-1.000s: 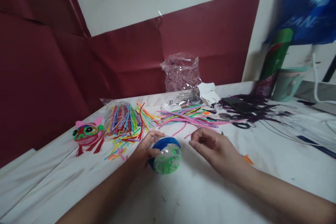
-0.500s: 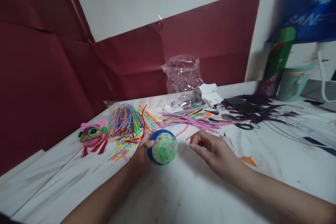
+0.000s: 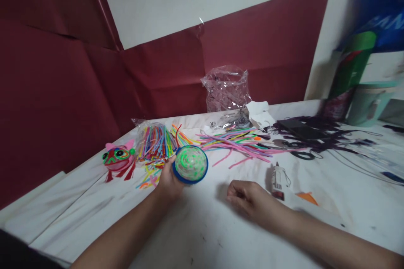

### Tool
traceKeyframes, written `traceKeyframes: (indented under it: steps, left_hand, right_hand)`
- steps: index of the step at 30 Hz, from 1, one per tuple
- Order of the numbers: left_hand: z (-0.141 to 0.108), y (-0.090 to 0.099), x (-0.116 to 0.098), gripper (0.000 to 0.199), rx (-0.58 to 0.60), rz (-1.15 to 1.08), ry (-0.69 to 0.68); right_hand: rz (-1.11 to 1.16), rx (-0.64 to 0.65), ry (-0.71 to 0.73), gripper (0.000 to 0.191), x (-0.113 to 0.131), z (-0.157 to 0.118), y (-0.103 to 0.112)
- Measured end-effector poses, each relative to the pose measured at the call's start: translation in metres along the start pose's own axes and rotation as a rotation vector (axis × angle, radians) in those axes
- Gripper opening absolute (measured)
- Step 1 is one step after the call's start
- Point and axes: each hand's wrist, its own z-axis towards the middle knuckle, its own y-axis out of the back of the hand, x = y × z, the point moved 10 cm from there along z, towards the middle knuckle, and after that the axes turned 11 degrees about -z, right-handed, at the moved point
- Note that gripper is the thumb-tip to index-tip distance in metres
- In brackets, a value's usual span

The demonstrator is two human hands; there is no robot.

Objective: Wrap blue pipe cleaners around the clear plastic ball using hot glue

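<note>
Neat little see-through ball (image 3: 190, 163), blotchy green, blue band (image 3: 190, 182) circling it, gripped by the left hand (image 3: 169, 181); right hand (image 3: 248, 198)'s kinda balled up, apart.

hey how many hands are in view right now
2: the left hand holds the ball; the right hand is curled, left of the glue gun. No others show.

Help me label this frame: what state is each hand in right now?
Left hand: holding the blue-banded ball.
Right hand: curled closed; nothing visible in its grip.
</note>
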Motion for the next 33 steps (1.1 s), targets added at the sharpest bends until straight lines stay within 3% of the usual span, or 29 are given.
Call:
traceKeyframes:
  steps: [10,14,20,26,33]
  left_hand:
    - [-0.004,-0.003,-0.003,0.043,-0.072,-0.074,0.000]
    - [-0.004,-0.006,-0.003,0.050,-0.023,-0.063,0.029]
    - [-0.010,-0.017,-0.004,0.055,0.100,-0.079,0.066]
    - [-0.017,-0.020,0.014,0.049,0.014,-0.048,0.137]
    - [-0.024,-0.023,0.032,0.042,0.012,0.022,0.191]
  right_hand:
    - [-0.157,-0.150,0.132,0.017,0.017,-0.003,0.015]
    - [-0.140,-0.201,0.182,0.020,0.025,-0.006,0.022]
    - [-0.139,-0.197,0.096,0.021,0.019,-0.009,0.021]
    - [-0.406,-0.247,0.422,0.049,0.055,-0.021,0.012]
    - [-0.659,-0.223,0.409,0.054,0.059,-0.018,0.002]
